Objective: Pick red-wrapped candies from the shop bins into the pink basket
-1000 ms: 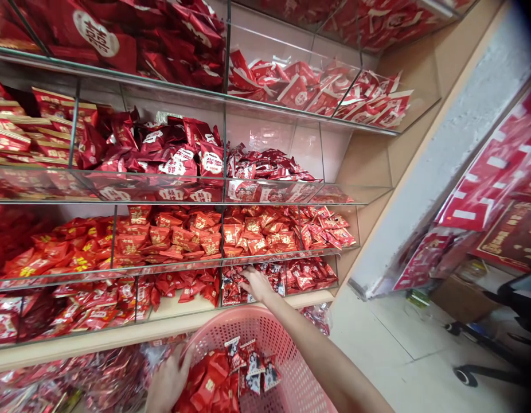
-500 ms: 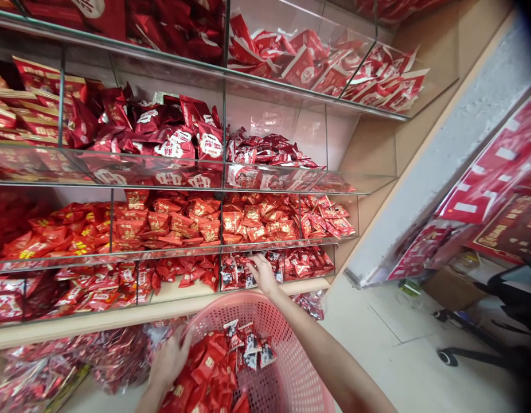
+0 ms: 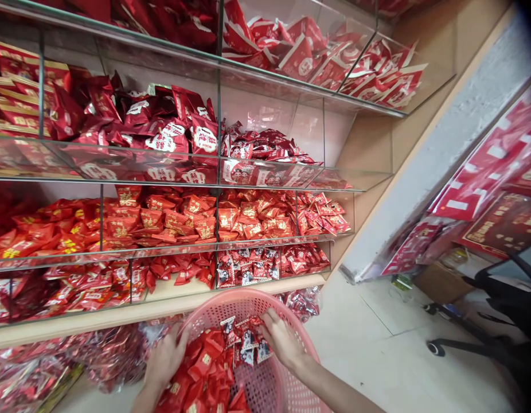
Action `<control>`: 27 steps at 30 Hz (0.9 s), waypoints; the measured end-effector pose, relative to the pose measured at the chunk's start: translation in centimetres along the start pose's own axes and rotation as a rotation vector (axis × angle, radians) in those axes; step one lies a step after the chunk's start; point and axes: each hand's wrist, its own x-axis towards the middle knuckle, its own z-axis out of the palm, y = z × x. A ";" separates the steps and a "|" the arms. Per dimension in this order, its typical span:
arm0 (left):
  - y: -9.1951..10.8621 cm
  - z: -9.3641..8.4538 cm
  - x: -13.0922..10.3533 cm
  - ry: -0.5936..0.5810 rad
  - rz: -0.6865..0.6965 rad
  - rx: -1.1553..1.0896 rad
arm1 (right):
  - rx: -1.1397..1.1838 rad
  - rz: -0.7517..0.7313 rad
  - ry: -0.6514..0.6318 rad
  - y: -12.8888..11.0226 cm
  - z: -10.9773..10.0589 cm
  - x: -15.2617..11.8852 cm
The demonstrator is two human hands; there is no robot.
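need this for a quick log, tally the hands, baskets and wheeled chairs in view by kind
Hands: 2 (left hand and right hand)
Basket: 1
Wheeled chair: 1, partly in view
Total: 4

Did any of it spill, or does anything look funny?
Nothing looks spilled; red packets sit inside the basket. But a shiny bag pokes out from under the shelf onto the floor, which looks a bit untidy.
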 end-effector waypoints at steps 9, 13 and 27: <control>0.1 -0.2 -0.2 -0.021 -0.013 -0.019 | -0.584 0.133 -0.351 -0.7 3.8 0.9; 0.0 -0.2 -0.3 -0.014 -0.003 -0.028 | -0.616 0.146 -0.386 -1.0 5.7 0.5; -0.2 0.1 -0.5 -0.005 -0.030 -0.014 | -0.198 -0.250 -0.144 -6.7 -1.9 13.0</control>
